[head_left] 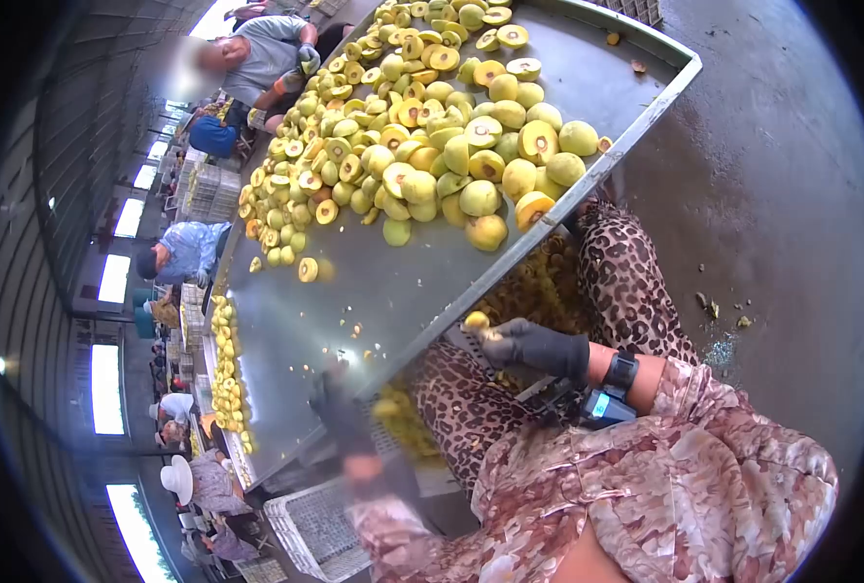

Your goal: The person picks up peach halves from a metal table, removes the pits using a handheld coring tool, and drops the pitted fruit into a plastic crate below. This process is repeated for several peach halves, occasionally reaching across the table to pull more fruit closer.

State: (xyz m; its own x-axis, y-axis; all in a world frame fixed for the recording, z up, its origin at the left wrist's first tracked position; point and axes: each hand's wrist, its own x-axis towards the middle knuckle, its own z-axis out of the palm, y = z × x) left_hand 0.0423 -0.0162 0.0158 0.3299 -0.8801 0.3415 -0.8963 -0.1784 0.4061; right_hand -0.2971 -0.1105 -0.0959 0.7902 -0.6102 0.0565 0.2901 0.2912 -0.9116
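Observation:
My right hand (539, 348), in a dark glove with a watch-like band on the wrist, is closed with a small yellow fruit piece (477, 321) at its fingertips. It is held above my lap, near the table's edge. My left hand (343, 408), also dark-gloved, is smeared by motion over the near edge of the metal table (296, 291); its fingers and anything in them cannot be made out. Halved yellow peaches (485, 165) lie heaped on the table, several with brown-red pit centres showing. Small pale bits (349, 335) are scattered near my left hand.
Below the table edge is a mass of yellow fruit pieces (539, 287) between my patterned trouser legs (626, 262). A pale plastic crate (320, 530) stands at lower left. A gloved co-worker (267, 63) sits across the table; other people work along its far side. Scraps lie on the wet floor.

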